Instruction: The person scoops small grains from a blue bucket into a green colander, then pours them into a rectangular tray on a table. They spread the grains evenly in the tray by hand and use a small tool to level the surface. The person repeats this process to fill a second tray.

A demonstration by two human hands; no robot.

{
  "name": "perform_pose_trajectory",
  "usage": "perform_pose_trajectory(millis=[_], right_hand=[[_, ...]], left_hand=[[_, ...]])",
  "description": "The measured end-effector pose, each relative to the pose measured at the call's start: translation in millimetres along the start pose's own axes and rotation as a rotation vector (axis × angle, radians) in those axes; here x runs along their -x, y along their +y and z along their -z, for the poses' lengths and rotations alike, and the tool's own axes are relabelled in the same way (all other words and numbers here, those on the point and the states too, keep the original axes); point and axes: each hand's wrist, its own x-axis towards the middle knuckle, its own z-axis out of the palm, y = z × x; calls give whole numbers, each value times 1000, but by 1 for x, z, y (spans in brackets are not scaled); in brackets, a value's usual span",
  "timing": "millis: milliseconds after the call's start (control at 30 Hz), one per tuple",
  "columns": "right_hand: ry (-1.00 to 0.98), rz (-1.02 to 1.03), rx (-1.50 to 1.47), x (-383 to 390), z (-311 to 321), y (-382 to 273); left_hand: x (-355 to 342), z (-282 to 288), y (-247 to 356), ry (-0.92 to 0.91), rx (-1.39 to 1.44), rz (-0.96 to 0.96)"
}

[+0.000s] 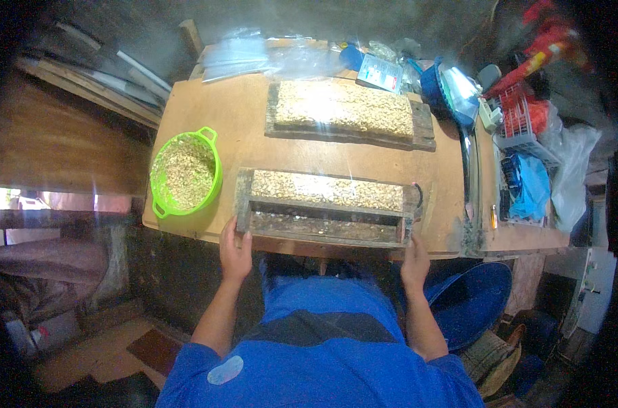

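Note:
At the table's near edge lies a wooden mould frame with two long sections. Pale, bean-like grains fill its far section; in the near one, dark wood shows with a few loose grains. My left hand grips the frame's near left corner, thumb on the inner side. At the opposite end, my right hand holds the near right corner, its fingers partly hidden. Farther back, a long block of the same grains rests on a dark wooden board.
A lime-green basket of similar grains stands left on the wooden table. Clear plastic sheets lie at the back, with a blue basket at back right. A grey crate stands farther right; a large blue tub is below.

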Motion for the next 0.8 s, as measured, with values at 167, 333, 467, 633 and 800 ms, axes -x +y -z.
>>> perform_pose_trajectory(millis=[167,333,467,633,800], right_hand=[[-16,-48,-75,0,5,-3],[53,-97,-105,-10,21,-13],[139,40,-56,-41,33,-27],[116,96,-130,-86,22,-69],[14,293,-155,-134,-12,-145]], left_hand=[[4,3,8,3,71,50],[15,11,4,42,93,32],[30,21,-8,41,-5,37],[59,35,-26,-7,50,213],[81,47,-44,-35,126,318]])
